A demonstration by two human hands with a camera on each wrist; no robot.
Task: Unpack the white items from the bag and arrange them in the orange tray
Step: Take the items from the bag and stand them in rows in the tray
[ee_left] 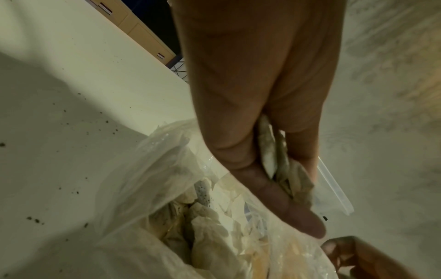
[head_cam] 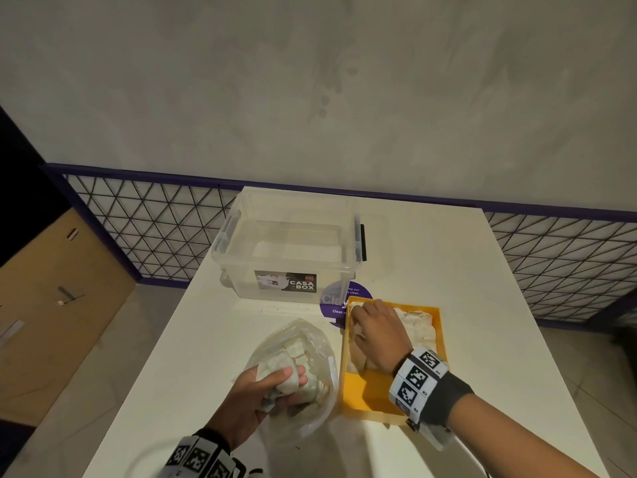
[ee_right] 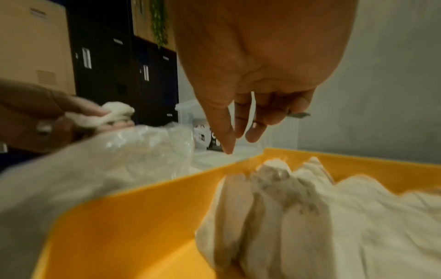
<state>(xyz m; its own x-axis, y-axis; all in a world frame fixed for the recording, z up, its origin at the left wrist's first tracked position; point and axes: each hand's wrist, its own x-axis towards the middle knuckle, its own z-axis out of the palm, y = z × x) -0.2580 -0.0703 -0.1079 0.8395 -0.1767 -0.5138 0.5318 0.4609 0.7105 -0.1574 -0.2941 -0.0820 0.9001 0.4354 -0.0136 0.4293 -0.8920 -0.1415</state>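
Observation:
A clear plastic bag (head_cam: 312, 346) lies open on the white table with several white packets (ee_left: 205, 222) inside. My left hand (head_cam: 289, 377) hovers over the bag's mouth and grips a small bunch of white packets (ee_left: 269, 156) between thumb and fingers. To its right stands the orange tray (head_cam: 368, 395), its far half filled with a row of white packets (ee_right: 286, 207). My right hand (head_cam: 362, 326) is over the tray's far left part, fingers (ee_right: 227, 139) hanging relaxed above the packets and holding nothing.
A clear lidless storage box (head_cam: 289, 250) labelled CASA BOX stands behind the bag and tray. A purple round sticker (head_cam: 332, 305) lies between box and tray. Dark crumbs (ee_left: 71, 122) dot the table. A mesh railing (head_cam: 155, 229) runs behind the table.

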